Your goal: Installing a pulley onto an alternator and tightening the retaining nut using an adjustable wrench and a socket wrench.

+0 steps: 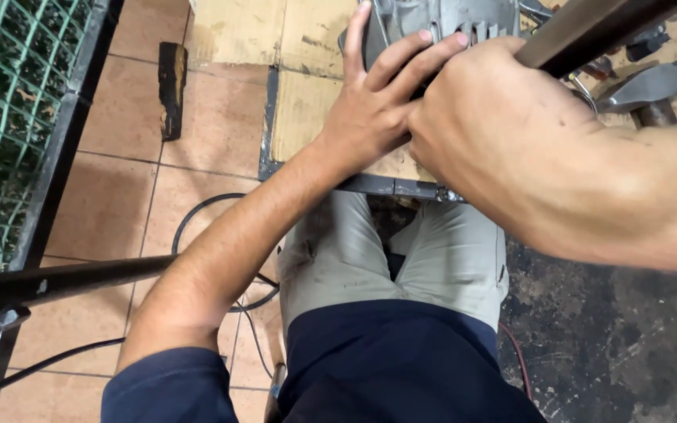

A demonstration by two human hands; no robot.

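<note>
Looking straight down now, and both hands are up on the bench. The left hand (370,102) is spread flat, fingers splayed, pressing on a grey ribbed cast-metal housing (432,19) that sits at the top edge of view on the worn wooden-topped workbench with a dark steel frame (299,110). The right hand (495,110) is clenched tight around a long dark metal bar (589,31), which runs up and away to the top right, its knuckles crowding against the left hand's fingers. Just beyond the right wrist lies a grey steel hammer head (652,86) on the bench.

Below, grey trousers (370,258) and a navy shirt (393,368). On the terracotta floor tiles (111,219), a black cable (197,215) loops near the knee, and a charred wooden block (171,86) lies alone. At far left, green wire mesh (9,102) in a black frame. No packages, labels or signs show here.
</note>
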